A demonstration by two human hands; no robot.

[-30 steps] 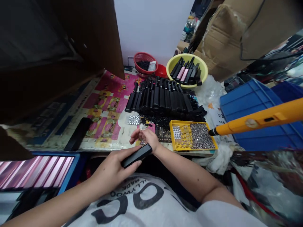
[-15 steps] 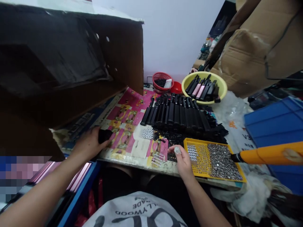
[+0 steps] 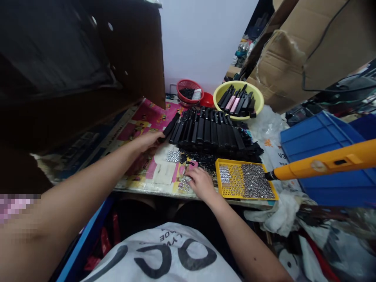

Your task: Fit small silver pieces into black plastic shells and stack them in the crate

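Our left hand [image 3: 152, 140] has its fingers closed about the near end of a long black case [image 3: 171, 125], which lies aslant at the left end of a packed row of black cases [image 3: 205, 129], set well back from the near edge of the surface [image 3: 143, 185]; whether that case is resting there or carried in our grip, we cannot tell. Our right hand [image 3: 202, 183] is closer to the near edge, fingers bent and narrow over a patch of silver studs [image 3: 184, 185]; a pale bit [image 3: 188, 178] shows by the fingertips, too small for us to say whether it is pinched. As we judge it, the row is the weak point: the cases are crowded side by side, so a sideways push from the one at our left could slide several onto the small black parts [image 3: 202, 159] in front. A dragging palm or fingertip might scatter the studs and send some over the near edge. The yellow tray [image 3: 223, 195] sits right at the near right corner with many small metal pieces [image 3: 255, 182] in it, so a knock from our right forearm could tip it and spill them
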